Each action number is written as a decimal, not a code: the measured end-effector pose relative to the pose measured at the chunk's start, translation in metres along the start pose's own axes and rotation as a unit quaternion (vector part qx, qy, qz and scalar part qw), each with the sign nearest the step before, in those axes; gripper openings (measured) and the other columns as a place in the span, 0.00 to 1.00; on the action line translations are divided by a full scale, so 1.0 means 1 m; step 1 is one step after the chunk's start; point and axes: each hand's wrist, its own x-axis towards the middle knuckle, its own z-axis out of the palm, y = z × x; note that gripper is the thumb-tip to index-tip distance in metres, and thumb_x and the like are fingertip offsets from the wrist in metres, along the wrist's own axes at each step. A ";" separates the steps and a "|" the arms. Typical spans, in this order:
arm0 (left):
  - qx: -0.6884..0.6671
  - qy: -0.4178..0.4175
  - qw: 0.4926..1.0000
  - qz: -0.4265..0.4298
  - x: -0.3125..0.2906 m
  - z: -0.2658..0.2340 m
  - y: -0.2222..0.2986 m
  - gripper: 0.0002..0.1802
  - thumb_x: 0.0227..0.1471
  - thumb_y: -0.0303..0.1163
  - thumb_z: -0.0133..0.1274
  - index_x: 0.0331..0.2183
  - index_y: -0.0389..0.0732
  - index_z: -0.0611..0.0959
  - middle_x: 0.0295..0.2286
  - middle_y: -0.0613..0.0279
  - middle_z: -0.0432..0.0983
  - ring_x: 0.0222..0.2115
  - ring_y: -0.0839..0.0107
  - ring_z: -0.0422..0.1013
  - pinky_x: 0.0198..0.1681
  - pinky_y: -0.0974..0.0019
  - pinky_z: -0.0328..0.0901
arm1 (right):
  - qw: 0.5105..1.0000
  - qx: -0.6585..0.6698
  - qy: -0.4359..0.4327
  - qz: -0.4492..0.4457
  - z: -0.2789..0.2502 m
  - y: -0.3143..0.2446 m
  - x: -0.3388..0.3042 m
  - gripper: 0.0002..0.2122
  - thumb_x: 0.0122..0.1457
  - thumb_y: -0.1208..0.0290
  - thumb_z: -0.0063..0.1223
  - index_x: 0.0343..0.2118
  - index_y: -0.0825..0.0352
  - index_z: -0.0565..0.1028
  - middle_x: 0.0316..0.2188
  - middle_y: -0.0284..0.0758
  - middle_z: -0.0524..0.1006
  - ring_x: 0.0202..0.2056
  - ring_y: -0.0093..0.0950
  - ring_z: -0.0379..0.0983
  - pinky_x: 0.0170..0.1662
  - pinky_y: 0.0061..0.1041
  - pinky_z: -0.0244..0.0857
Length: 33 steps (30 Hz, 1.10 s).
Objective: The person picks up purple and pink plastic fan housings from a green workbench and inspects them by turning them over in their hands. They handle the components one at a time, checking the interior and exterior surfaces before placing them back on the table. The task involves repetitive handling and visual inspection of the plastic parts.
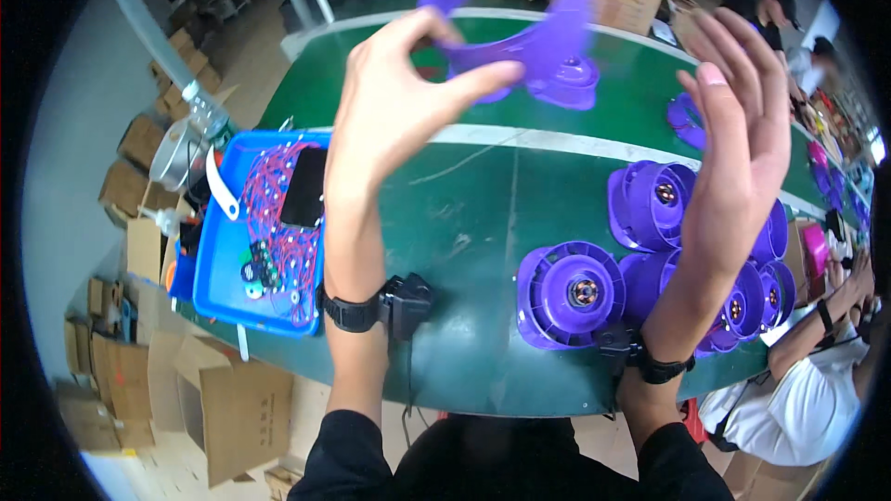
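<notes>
Housings [647, 278] sit partly behind the right forearm [691, 301], right fingers [722, 107] apart, left fingers [478, 83] clamping a purple ring [548, 42].

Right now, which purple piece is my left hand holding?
The blurred ring at the top, gripped by your left hand; the purple housings at lower right rest on the table instead.

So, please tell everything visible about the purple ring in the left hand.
The purple ring is a wide open band that looks like smooth plastic; blur hides detail. It is tilted, its opening partly facing the camera, and appears raised over the green table. The left hand grips its near side between thumb and fingers; the right hand is apart. Whether it touches the purple part below is unclear.
</notes>
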 end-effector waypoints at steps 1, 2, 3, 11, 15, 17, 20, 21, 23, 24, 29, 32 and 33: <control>0.092 0.018 0.995 0.014 0.006 0.002 -0.015 0.22 0.41 0.45 0.70 0.28 0.36 0.82 0.27 0.59 0.81 0.31 0.74 0.76 0.38 0.68 0.69 | 0.999 0.032 -0.008 0.009 -0.002 -0.001 0.001 0.19 0.62 0.73 0.48 0.55 0.73 0.68 0.52 0.46 0.74 0.55 0.34 0.71 0.54 0.28 0.65; 0.141 0.055 0.988 0.014 0.010 0.010 -0.039 0.24 0.40 0.49 0.69 0.26 0.36 0.83 0.25 0.56 0.80 0.30 0.72 0.75 0.37 0.67 0.68 | 0.999 0.046 -0.012 0.025 -0.005 -0.004 0.002 0.16 0.62 0.74 0.46 0.52 0.74 0.70 0.50 0.45 0.75 0.53 0.33 0.72 0.52 0.28 0.66; 0.094 0.060 0.994 -0.011 0.015 0.016 -0.052 0.26 0.36 0.47 0.71 0.25 0.33 0.83 0.26 0.46 0.80 0.29 0.54 0.78 0.37 0.58 0.70 | 0.999 0.041 -0.026 0.019 -0.007 -0.005 0.002 0.14 0.62 0.75 0.46 0.49 0.74 0.72 0.49 0.44 0.76 0.52 0.31 0.73 0.52 0.28 0.66; 0.192 0.046 0.961 -0.191 0.001 0.063 -0.181 0.25 0.39 0.45 0.69 0.31 0.31 0.83 0.34 0.40 0.80 0.36 0.52 0.78 0.41 0.55 0.70 | 0.991 0.092 -0.069 0.063 -0.004 -0.018 0.000 0.09 0.60 0.82 0.46 0.42 0.74 0.74 0.47 0.42 0.76 0.48 0.23 0.70 0.50 0.22 0.62; 0.194 0.173 0.937 -0.235 -0.014 0.075 -0.230 0.27 0.43 0.38 0.65 0.42 0.32 0.77 0.47 0.34 0.68 0.45 0.43 0.71 0.49 0.51 0.66 | 0.991 0.084 -0.084 0.064 -0.004 -0.019 -0.001 0.08 0.60 0.81 0.46 0.41 0.75 0.74 0.47 0.42 0.76 0.46 0.22 0.70 0.49 0.21 0.63; 0.205 0.200 0.929 -0.236 -0.015 0.063 -0.253 0.29 0.46 0.35 0.63 0.47 0.33 0.73 0.53 0.35 0.60 0.45 0.41 0.71 0.49 0.49 0.67 | 0.990 0.092 -0.089 0.066 -0.003 -0.022 -0.001 0.08 0.60 0.81 0.46 0.41 0.75 0.74 0.46 0.42 0.76 0.45 0.22 0.70 0.49 0.21 0.62; 0.252 0.189 0.935 -0.163 -0.010 0.057 -0.253 0.26 0.47 0.33 0.61 0.47 0.33 0.74 0.46 0.37 0.70 0.46 0.44 0.71 0.49 0.51 0.67 | 0.990 0.091 -0.090 0.065 -0.003 -0.020 -0.001 0.08 0.60 0.81 0.46 0.41 0.75 0.74 0.46 0.42 0.76 0.46 0.23 0.71 0.50 0.21 0.62; 0.248 0.174 0.941 -0.150 -0.006 0.058 -0.245 0.24 0.47 0.33 0.60 0.46 0.33 0.75 0.44 0.38 0.73 0.45 0.45 0.72 0.48 0.51 0.67 | 0.991 0.087 -0.089 0.053 -0.004 -0.017 0.000 0.08 0.60 0.81 0.46 0.41 0.75 0.74 0.45 0.42 0.77 0.46 0.23 0.71 0.52 0.22 0.63; 0.129 0.039 0.979 -0.153 0.006 0.056 -0.223 0.20 0.49 0.34 0.58 0.43 0.35 0.79 0.34 0.44 0.80 0.38 0.49 0.77 0.43 0.54 0.70 | 0.991 0.092 -0.087 0.049 -0.004 -0.016 0.000 0.08 0.61 0.81 0.46 0.40 0.76 0.74 0.44 0.42 0.78 0.46 0.24 0.73 0.53 0.23 0.63; 0.063 -0.036 0.985 -0.156 0.003 0.043 -0.228 0.17 0.51 0.36 0.57 0.41 0.36 0.81 0.29 0.50 0.82 0.31 0.59 0.80 0.36 0.59 0.72 | 0.989 0.104 -0.094 0.042 0.004 -0.014 -0.003 0.08 0.61 0.81 0.46 0.40 0.76 0.75 0.43 0.41 0.78 0.46 0.24 0.73 0.52 0.23 0.63; -0.217 -0.509 0.822 -0.133 0.000 0.103 -0.085 0.23 0.57 0.46 0.57 0.48 0.41 0.78 0.26 0.61 0.79 0.26 0.76 0.75 0.28 0.72 0.71 | 0.967 0.234 -0.091 -0.036 -0.003 0.001 0.000 0.08 0.61 0.80 0.46 0.40 0.75 0.75 0.42 0.40 0.79 0.45 0.24 0.74 0.50 0.23 0.65; -0.172 -0.680 0.709 -0.076 -0.024 0.138 -0.047 0.33 0.55 0.51 0.58 0.55 0.40 0.73 0.27 0.61 0.79 0.26 0.75 0.75 0.28 0.72 0.71 | 0.989 0.114 -0.085 0.027 -0.007 -0.013 0.000 0.09 0.61 0.79 0.46 0.40 0.74 0.76 0.41 0.40 0.79 0.43 0.24 0.74 0.48 0.22 0.66; -0.163 -0.714 0.679 -0.044 -0.030 0.143 -0.042 0.34 0.54 0.50 0.59 0.54 0.39 0.73 0.28 0.60 0.79 0.26 0.75 0.75 0.29 0.71 0.71 | 0.992 0.071 -0.091 0.044 -0.006 -0.017 -0.001 0.09 0.61 0.78 0.46 0.40 0.74 0.76 0.41 0.40 0.79 0.43 0.24 0.75 0.48 0.22 0.66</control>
